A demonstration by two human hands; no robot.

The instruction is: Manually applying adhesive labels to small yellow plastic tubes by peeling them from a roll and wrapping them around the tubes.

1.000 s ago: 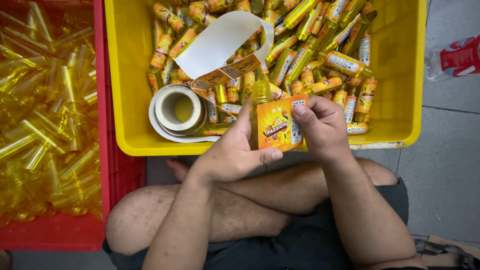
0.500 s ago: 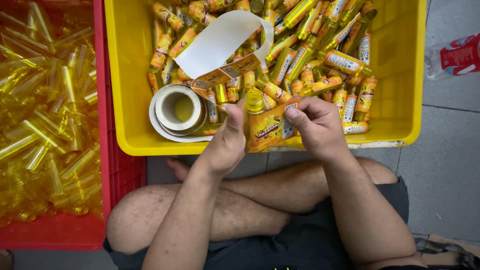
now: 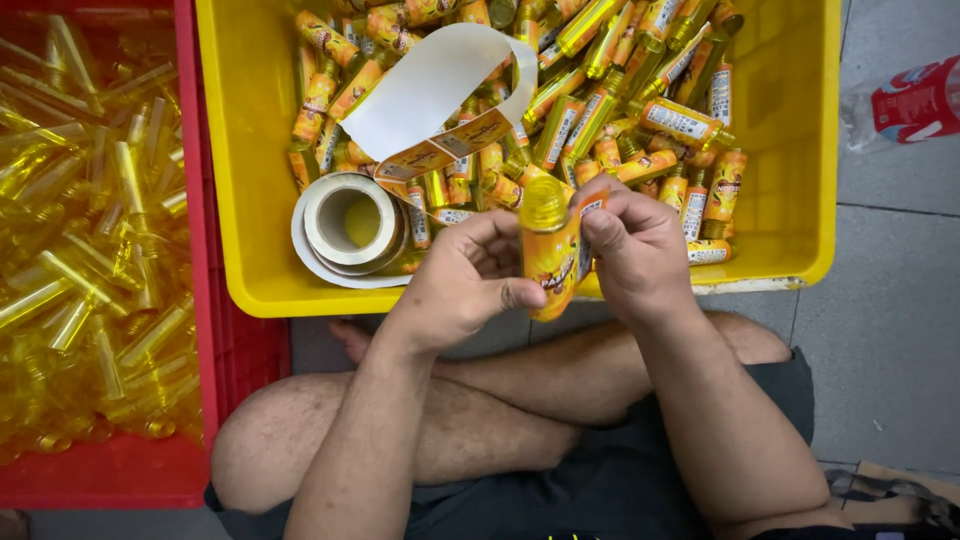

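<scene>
Both of my hands hold one small yellow bottle [image 3: 547, 250] upright over the near rim of a yellow crate [image 3: 250, 150]. My left hand [image 3: 465, 285] grips its lower body, thumb across an orange label. My right hand [image 3: 635, 250] presses the label's right edge against the bottle. A roll of labels [image 3: 345, 225] lies in the crate's near left corner, and its white backing strip [image 3: 440, 85] curls up over a heap of labelled bottles [image 3: 600, 100].
A red crate [image 3: 195, 330] on the left holds several bare clear yellow bottles [image 3: 90, 230]. I sit cross-legged on a grey floor, knees [image 3: 300, 440] under the yellow crate's edge. A clear bottle with a red label [image 3: 915, 100] lies at the far right.
The bottle has turned from showing its flat label face to standing upright with its cap toward me. My hands have wrapped the label further around it.
</scene>
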